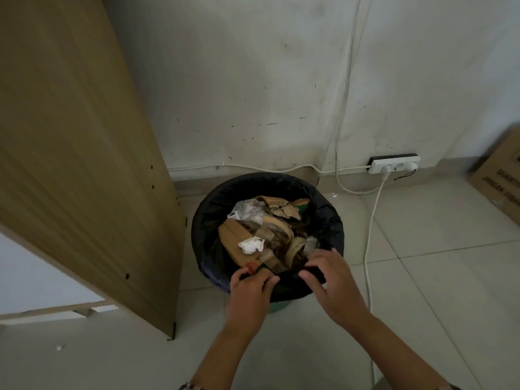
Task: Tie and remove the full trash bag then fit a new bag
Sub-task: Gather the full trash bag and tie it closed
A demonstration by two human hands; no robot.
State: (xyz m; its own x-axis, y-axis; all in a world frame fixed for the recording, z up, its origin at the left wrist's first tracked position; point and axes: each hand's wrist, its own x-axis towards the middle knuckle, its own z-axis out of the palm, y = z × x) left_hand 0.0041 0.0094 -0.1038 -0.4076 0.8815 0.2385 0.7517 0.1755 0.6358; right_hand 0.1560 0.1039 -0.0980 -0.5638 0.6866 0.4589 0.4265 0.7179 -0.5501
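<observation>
A round bin lined with a black trash bag [213, 212] stands on the tiled floor by the wall. The bag's top is folded over the bin's rim. Inside lie cardboard scraps [281, 211], clear plastic wrap and a crumpled white tissue [251, 245]. A sliver of the green bin [278, 305] shows below the bag at the near side. My left hand [249, 291] pinches the bag's near edge at the rim. My right hand [330, 280] grips the same near edge a little to the right, fingers curled over the black plastic.
A tall wooden panel [84, 164] leans close on the bin's left. A white power strip [395, 164] lies by the wall at the right, its cord [368, 249] running along the floor beside the bin. A cardboard box [501, 175] sits at far right.
</observation>
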